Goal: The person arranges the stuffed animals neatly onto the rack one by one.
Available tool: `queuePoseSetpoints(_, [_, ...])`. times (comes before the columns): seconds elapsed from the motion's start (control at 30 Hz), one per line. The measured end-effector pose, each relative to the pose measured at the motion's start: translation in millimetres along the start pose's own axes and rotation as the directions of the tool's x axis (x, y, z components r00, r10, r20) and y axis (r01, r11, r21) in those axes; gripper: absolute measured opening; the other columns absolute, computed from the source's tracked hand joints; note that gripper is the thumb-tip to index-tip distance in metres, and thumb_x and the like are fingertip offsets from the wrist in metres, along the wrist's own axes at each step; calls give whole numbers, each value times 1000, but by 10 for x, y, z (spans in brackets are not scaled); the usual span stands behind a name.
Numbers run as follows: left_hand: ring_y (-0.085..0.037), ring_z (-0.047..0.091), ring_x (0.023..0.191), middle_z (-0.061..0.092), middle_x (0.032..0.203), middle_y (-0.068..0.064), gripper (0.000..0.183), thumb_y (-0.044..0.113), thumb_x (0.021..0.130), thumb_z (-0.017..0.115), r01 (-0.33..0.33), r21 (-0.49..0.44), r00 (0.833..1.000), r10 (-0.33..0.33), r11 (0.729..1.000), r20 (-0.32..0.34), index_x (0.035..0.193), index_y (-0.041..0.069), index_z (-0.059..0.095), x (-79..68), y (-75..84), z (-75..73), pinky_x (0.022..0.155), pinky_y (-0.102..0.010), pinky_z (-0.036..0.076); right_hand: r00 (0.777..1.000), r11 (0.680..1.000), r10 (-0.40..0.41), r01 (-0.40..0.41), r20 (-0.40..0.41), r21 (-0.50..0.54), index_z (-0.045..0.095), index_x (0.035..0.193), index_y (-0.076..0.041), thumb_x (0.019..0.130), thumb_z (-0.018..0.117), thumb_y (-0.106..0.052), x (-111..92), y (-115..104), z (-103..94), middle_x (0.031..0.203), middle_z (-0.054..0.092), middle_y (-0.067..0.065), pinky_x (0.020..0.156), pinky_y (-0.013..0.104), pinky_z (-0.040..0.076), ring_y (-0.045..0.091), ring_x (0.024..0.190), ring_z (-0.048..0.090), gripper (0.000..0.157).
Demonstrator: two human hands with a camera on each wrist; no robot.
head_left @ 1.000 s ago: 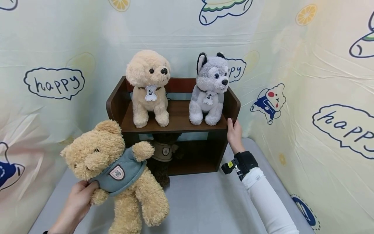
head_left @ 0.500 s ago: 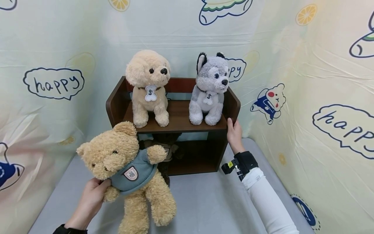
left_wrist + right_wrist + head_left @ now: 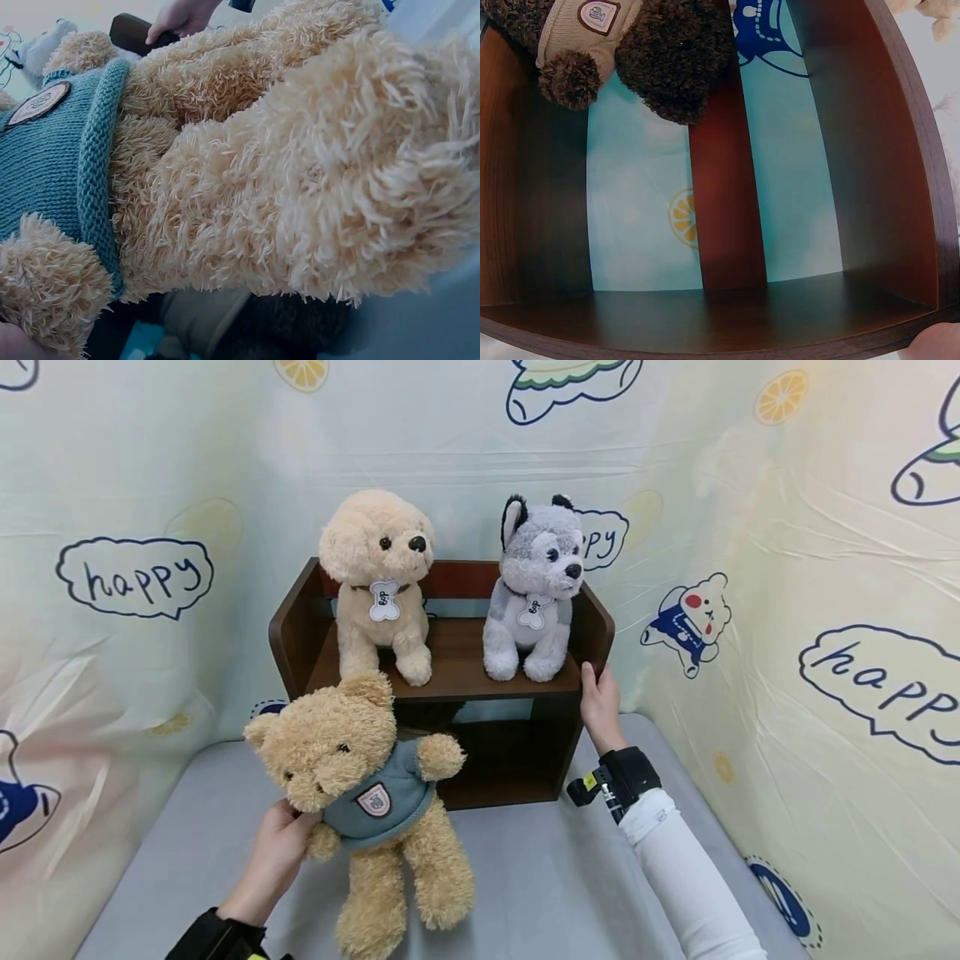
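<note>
My left hand [image 3: 273, 852] grips a light-brown teddy bear [image 3: 378, 814] near its shoulder and arm. The bear wears a blue-green knit sweater with a badge and leans in front of a dark wooden shelf [image 3: 468, 685], head tipped left. Its shaggy legs [image 3: 262, 180] fill most of the left wrist view. On the shelf's right side panel, my right hand [image 3: 602, 710] holds the front edge. A dark-brown teddy bear [image 3: 675, 60] in a beige top sits in the lower compartment; the light bear largely hides it in the head view.
A cream plush dog [image 3: 378, 560] and a grey-white plush husky [image 3: 536, 568] sit on the upper board, each with a bone-shaped tag. The shelf stands on a grey surface [image 3: 525, 877], with printed cloth walls [image 3: 150, 677] behind and at both sides.
My left hand has carried the light-brown bear rightward across the shelf's front, covering the dark bear in the head view. My right hand stays at the shelf's side.
</note>
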State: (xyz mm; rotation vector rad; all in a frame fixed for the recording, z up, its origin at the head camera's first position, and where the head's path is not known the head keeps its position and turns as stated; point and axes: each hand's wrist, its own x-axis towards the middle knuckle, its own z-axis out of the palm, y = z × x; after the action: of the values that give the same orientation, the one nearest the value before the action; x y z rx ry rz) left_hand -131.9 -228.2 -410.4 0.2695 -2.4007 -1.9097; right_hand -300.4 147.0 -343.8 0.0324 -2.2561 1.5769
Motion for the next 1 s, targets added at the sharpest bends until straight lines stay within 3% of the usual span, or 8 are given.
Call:
queuePoseSetpoints(0.13, [-9,34,50,37,65,-5,27,-3,92,31,-27,4,1000,27,1000,-11,116,-11,40,18,72,101,50,-29,34,1000,1000,0,0,6,-12,45,112,3,100,34,-23,-1,-11,-7,91,42,14,74,33,31,26,91,42,31])
queuePoseSetpoints(0.17, [-9,32,50,36,64,-4,27,-1,93,32,-87,-49,996,88,995,8,116,-10,43,186,-217,78,51,-29,32,1000,1000,2,-2,6,-18,46,112,3,100,34,-23,-3,-18,-9,91,42,14,74,33,31,27,92,42,31])
queuePoseSetpoints(0.37, [-10,26,48,31,61,-5,31,4,96,34,-140,-66,989,143,988,31,123,-8,42,277,-207,214,51,-32,29,1000,1000,4,-4,13,-26,45,109,3,100,33,-24,2,-22,-5,85,37,11,71,32,29,27,89,41,31])
queuePoseSetpoints(0.4, [-10,24,47,28,59,-4,31,1,95,34,-93,-18,996,93,996,16,123,-10,41,126,107,283,51,-31,29,1000,1000,2,-2,14,-21,45,110,4,100,33,-24,4,-18,-5,85,37,11,71,32,29,27,89,41,31])
queuePoseSetpoints(0.43, [-9,22,46,27,59,-4,32,1,95,33,-96,-23,995,97,995,25,125,-10,39,124,136,307,52,-31,29,1000,1000,5,-5,14,-20,45,110,4,100,33,-23,4,-20,-7,85,37,12,71,32,29,27,89,41,31])
queuePoseSetpoints(0.6, [-8,17,44,28,59,-3,36,-4,94,34,-90,-34,995,91,995,30,129,-7,39,160,213,421,52,-29,28,1000,1000,13,-12,22,-15,44,112,4,100,33,-24,5,-15,-8,90,39,14,73,33,29,27,91,41,32])
queuePoseSetpoints(0.8, [-8,20,40,29,54,0,35,-1,93,38,-128,13,991,127,992,28,127,-8,43,240,237,533,48,-27,27,1000,1000,5,-5,27,4,43,120,4,100,33,-23,3,0,-21,109,47,18,83,37,34,27,99,42,35])
queuePoseSetpoints(1.0, [-9,24,39,28,50,-1,30,0,93,41,-140,-26,989,141,990,40,121,-7,48,307,280,637,49,-26,29,1000,1000,-2,2,16,-8,45,109,4,100,34,-23,11,7,-12,87,38,13,73,33,30,27,89,41,30])
